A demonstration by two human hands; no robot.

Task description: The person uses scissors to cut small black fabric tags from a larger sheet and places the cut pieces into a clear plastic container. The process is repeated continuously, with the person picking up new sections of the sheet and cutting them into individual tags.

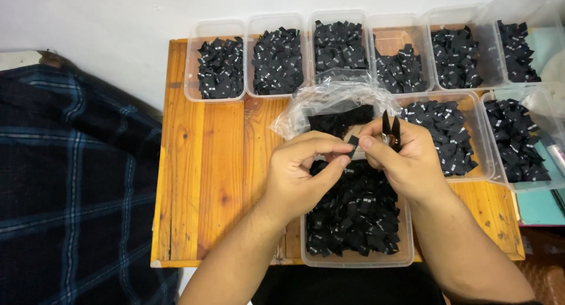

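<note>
**Small black label pinched between both hands over a full bin**

A small black fabric label (352,145), flat and roughly square, is pinched between the thumb and forefinger of the left hand (303,175) and touched by the thumb of the right hand (406,158). A pair of small black snips (390,130), blades pointing up and slightly apart, is held in the right hand, closed around the handles. Both hands are held close together, fingertips nearly meeting, with forearms coming in from the bottom edge.

Directly beneath the hands, a clear plastic bin (353,259), rectangular with rounded corners, is seen heaped with the same black labels with tiny white marks. Just behind the hands, a crinkled clear plastic bag (318,102) is lying open with dark fabric inside; part of it is hidden by the fingers.

Six clear bins of labels (276,60) are lined up along the far edge of the desk (206,163), which is made of orange-toned wooden planks with visible knots and grain. Two more bins of labels (447,134) are placed to the right, just beside the right hand. The right-most bins overhang the desk edge.

A dark blue plaid cloth (70,181) is seen to the left of the desk. A white wall (118,16) is behind.
</note>
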